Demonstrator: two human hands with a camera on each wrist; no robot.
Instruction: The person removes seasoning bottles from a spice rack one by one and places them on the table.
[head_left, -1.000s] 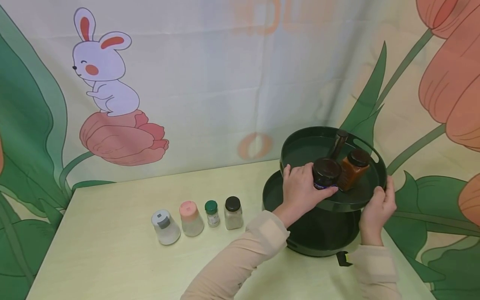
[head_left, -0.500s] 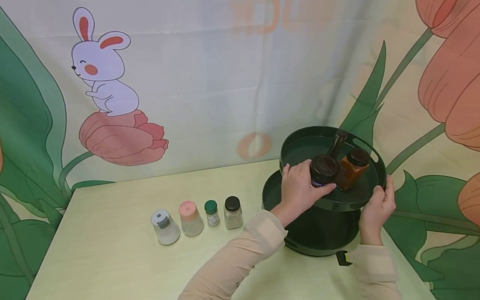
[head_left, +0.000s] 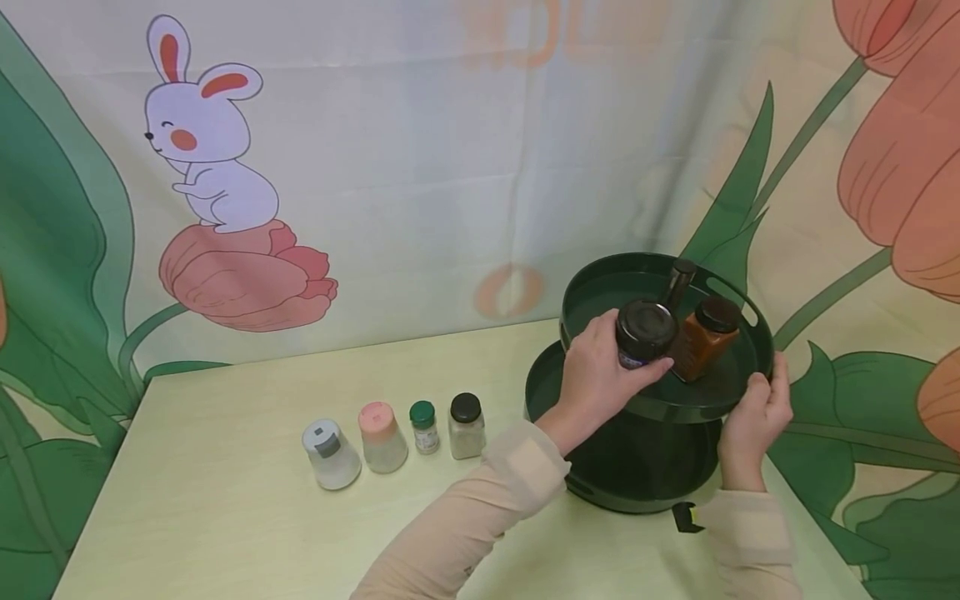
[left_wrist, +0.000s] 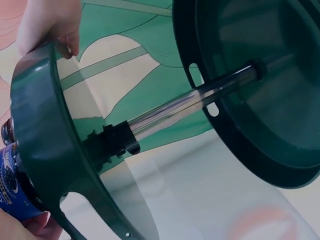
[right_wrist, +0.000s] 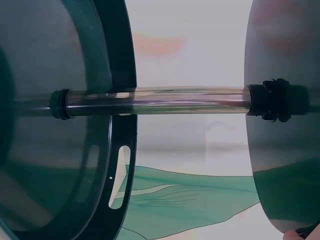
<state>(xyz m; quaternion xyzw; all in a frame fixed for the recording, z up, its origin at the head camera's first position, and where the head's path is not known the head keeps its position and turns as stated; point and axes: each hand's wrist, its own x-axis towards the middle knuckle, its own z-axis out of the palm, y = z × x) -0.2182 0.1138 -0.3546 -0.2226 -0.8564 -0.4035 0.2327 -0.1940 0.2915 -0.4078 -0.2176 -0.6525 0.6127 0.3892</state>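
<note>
Backdrop: smooth cloth [head_left: 412,183] printed with a rabbit and flowers, behind a pale, matte table [head_left: 225,525].
Jar [head_left: 647,332]: squat, round, dark lid, blue label; located over the upper tray [head_left: 603,296]; contact with the tray floor cannot be confirmed.
Left hand [head_left: 596,375]: fingers and thumb curled round the jar, parted about to its width.
Right hand [head_left: 756,417]: fingers bent about the upper tray's right rim; nothing else held.
Jar handling: judged rigid, fairly heavy if full, slippery on smooth walls, breakable if glass.
Best hold: round the body, below the lid.
Upper tray finish: glossy dark green, stiff, slotted handles.
Pole [right_wrist: 185,101]: clear tube, black collars, rising from the lower tray [head_left: 637,505].
Neighbour: orange-brown bottle [head_left: 703,343], angular, black-capped, close beside the jar.
Shakers [head_left: 333,465]: four, upright, in a row, well apart from the jar.
</note>
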